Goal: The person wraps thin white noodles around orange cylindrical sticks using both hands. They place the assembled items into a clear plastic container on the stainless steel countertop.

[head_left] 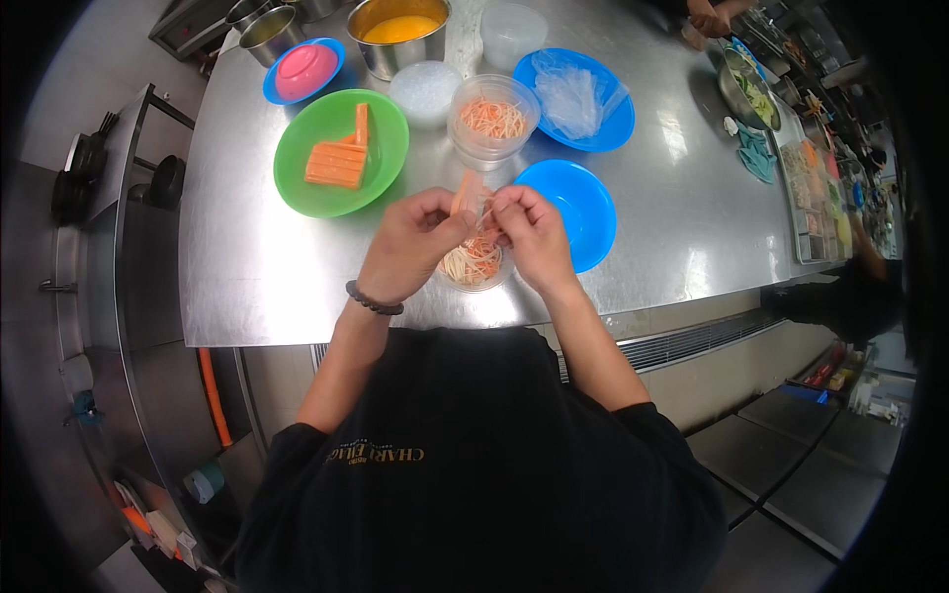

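Observation:
My left hand [407,247] pinches an orange-and-white crab stick [466,194] between thumb and fingers. At its right side my right hand [539,242] is closed, fingertips on thin shreds pulled from the stick. Directly below both hands stands a clear round tub [478,286] with orange and white shreds [472,262] in it; my fingers cover part of it. More whole crab sticks [336,165] lie in a green bowl [293,193] to the left. Beyond my hands, a stack of clear tubs [483,151] has shredded crab stick [493,118] in the top one.
Right of my hands is a blue bowl [585,219]; behind it, another blue bowl [615,128] holds crumpled clear plastic [571,96]. A steel pot [425,51] with yellow-orange contents stands at the back. Far right, another person's hand [708,18] is near a salad bowl [736,94].

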Available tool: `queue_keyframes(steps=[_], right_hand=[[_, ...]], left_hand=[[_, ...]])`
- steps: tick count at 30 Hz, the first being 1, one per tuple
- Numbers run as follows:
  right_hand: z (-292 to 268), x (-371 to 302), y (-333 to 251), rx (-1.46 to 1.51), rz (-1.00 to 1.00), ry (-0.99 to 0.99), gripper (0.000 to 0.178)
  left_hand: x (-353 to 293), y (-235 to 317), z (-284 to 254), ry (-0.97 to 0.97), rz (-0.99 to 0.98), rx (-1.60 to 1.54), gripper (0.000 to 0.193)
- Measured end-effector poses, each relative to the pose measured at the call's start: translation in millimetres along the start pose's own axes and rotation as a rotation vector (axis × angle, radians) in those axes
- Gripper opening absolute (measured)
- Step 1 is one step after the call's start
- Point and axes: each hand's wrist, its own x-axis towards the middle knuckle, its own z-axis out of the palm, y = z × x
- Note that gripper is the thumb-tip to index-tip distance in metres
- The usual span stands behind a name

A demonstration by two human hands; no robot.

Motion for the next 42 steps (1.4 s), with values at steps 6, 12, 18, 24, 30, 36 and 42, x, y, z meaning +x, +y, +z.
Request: queue_keyframes(steps=[6,12,18,24,30,36,42], right_hand=[[-18,7,13,0.161,0.04,0.019,0.008],[1,-5,-13,-0.057,-0.014,-0.093,0.009],[5,-7,-15,-0.162,-0.081,-0.072,0.009],[0,2,3,-0.092,-0.07,-0.016,0.006],[-16,10,17,0.15,0.043,0.064,0.005],[3,-4,-10,0.137,0.091,-0.054,0.007],[8,-8,-15,-0.016,-0.072,-0.091,0.005]], left_hand=[[3,-3,-3,0.01,-0.022,0.051,0.015],[4,-3,3,0.006,-0.006,0.086,0.016],[4,-1,5,0.018,0.009,0.074,0.015],[2,-4,2,-0.023,-0.007,-0.036,0.015],[1,-1,1,0.024,-0.03,0.008,0.016],[3,-4,3,0.039,-0.026,0.044,0.015],[5,-5,5,0.017,-0.009,0.013,0.014]])
